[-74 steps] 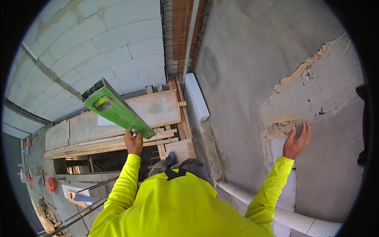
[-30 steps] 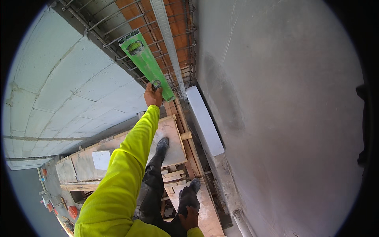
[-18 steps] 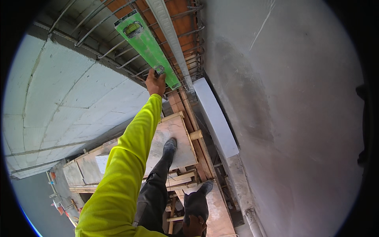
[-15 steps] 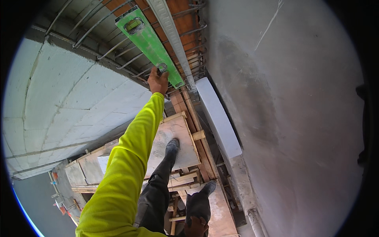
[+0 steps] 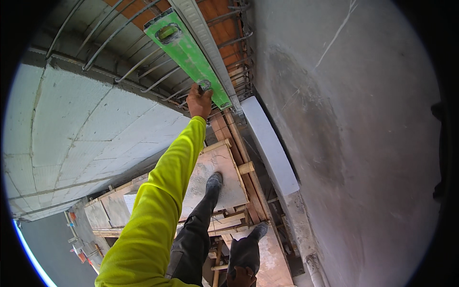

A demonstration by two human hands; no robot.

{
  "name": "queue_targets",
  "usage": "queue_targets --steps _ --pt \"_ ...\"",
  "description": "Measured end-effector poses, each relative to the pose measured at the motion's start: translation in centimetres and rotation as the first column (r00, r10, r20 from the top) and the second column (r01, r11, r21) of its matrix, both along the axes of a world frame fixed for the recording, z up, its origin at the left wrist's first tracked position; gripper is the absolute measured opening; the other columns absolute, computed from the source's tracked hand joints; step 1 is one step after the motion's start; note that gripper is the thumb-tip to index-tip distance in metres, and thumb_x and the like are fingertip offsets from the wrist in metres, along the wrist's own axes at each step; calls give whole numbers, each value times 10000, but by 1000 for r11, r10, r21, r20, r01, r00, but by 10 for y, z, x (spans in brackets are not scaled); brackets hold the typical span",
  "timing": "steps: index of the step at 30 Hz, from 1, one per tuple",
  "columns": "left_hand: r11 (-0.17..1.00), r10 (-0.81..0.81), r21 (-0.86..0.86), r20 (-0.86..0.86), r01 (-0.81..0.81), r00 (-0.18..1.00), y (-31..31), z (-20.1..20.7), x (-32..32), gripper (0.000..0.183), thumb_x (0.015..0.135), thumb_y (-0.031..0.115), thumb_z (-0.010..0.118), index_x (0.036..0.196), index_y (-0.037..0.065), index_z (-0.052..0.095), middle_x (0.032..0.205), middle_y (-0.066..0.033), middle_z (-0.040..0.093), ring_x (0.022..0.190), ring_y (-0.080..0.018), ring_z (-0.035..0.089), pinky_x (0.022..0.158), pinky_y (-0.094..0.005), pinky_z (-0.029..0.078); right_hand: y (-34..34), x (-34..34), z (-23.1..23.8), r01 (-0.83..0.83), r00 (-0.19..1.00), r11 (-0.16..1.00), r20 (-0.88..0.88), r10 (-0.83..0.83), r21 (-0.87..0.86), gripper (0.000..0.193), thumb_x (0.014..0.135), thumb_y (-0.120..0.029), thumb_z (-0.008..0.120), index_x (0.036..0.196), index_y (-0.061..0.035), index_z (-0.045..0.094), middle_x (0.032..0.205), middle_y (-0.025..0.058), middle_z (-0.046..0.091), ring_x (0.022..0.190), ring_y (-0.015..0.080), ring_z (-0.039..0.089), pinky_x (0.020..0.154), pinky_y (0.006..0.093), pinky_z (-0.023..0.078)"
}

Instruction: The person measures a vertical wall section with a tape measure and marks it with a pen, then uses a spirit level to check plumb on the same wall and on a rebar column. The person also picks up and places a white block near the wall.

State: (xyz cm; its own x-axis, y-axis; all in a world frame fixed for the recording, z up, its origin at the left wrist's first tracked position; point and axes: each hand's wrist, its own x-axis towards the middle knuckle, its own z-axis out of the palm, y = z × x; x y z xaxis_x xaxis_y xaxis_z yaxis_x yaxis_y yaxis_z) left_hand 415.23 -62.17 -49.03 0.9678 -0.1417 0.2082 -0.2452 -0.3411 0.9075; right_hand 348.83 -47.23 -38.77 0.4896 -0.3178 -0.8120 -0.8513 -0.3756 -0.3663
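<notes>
My left hand [image 5: 199,101] grips a green spirit level [image 5: 193,60] by its lower hand hole, with fingers closed around the edge. The level stands lengthwise, its long edge against a grey perforated metal channel [image 5: 206,45]; they appear to touch. An oval opening with a vial sits near the level's far end. Low in the view, my right hand [image 5: 242,276] is beside my right thigh, partly cut off by the lower edge. Its fingers are too dark and hidden to read.
Bent steel bars [image 5: 122,60] jut out from the left block wall [image 5: 91,124]. A plastered wall [image 5: 354,158] rises at right, with a pale block [image 5: 269,143] along its foot. My boots stand on plywood boards [image 5: 227,167]; gaps open between the timbers [image 5: 239,210].
The level has shifted slightly right, closing the gap to the metal channel. My left hand moved with it and kept its grip. The whole view has also shifted a little.
</notes>
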Motion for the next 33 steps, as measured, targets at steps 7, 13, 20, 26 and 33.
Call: queue_targets --steps 7,13,20,26,33 --pt "989 58 130 129 -75 990 -7 15 -11 313 814 57 725 1083 -41 599 936 -246 722 857 -360 728 780 -393 550 3 0 1 85 992 992 -101 -75 97 537 884 -501 637 1331 -206 613 1445 48 569 1418 354 421 1119 732 136" --pt "980 62 176 155 -90 986 -11 24 -10 354 786 90 727 1078 -57 591 917 -282 701 859 -441 701 778 -450 548 0 0 0 87 996 995 -22 -87 46 516 905 -484 624 1342 -212 600 1389 69 603 1410 342 430 1105 737 182" --pt "977 89 180 147 -115 985 -12 30 -20 376 782 133 746 1067 -68 606 931 -279 707 880 -417 711 807 -443 545 -2 -1 3 129 988 987 -96 -120 98 480 897 -437 630 1327 -225 606 1428 74 565 1456 360 348 1090 754 204" --pt "975 112 179 107 -130 988 -9 35 -21 465 796 156 761 1154 -94 603 1046 -295 709 1001 -409 706 894 -417 540 -3 -5 -3 95 992 988 -88 -85 121 493 887 -415 637 1342 -230 596 1443 87 549 1457 368 339 1096 756 194" --pt "993 89 71 67 -93 994 1 40 -20 482 820 193 769 1179 -87 609 1117 -254 715 1039 -344 710 941 -402 535 -5 0 2 121 987 985 -117 -107 126 511 874 -416 655 1350 -241 587 1441 106 542 1438 394 354 1111 748 172"
